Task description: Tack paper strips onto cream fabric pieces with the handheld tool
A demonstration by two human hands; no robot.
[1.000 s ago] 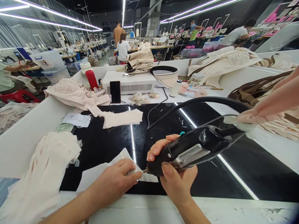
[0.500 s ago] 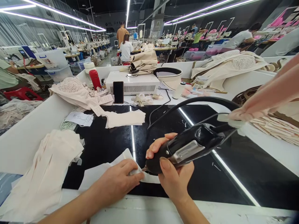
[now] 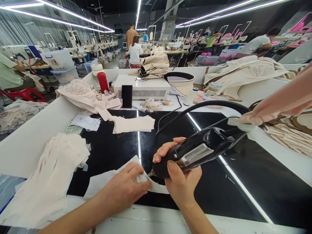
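Observation:
My right hand [image 3: 181, 180] is wrapped round a black handheld power tool [image 3: 170, 162] with a silver plate on its side. Its thin metal tip [image 3: 151, 173] points left and down, close to the fingers of my left hand [image 3: 128, 185]. That left hand, fingers bent and thumb pressed in, grips a folded part of a white fabric piece [image 3: 99, 182] on the black mat [image 3: 175, 126]. Whether the tip touches the cloth I cannot tell. A black cable [image 3: 207, 103] and a pink cloth strip [image 3: 280, 94] lead from the tool's rear to the upper right.
Pale fabric pieces [image 3: 53, 172] are heaped at the left; another strip [image 3: 134, 124] lies at the mat's back. Behind stand a phone [image 3: 127, 96], a red bottle [image 3: 102, 82], a vented white box [image 3: 143, 87] and a thread cone [image 3: 190, 97]. Stacked cut pieces [image 3: 290, 136] sit right.
The whole view has shifted slightly. My left hand keeps its grip on the fabric, and the tool tip stays beside it with hardly any movement.

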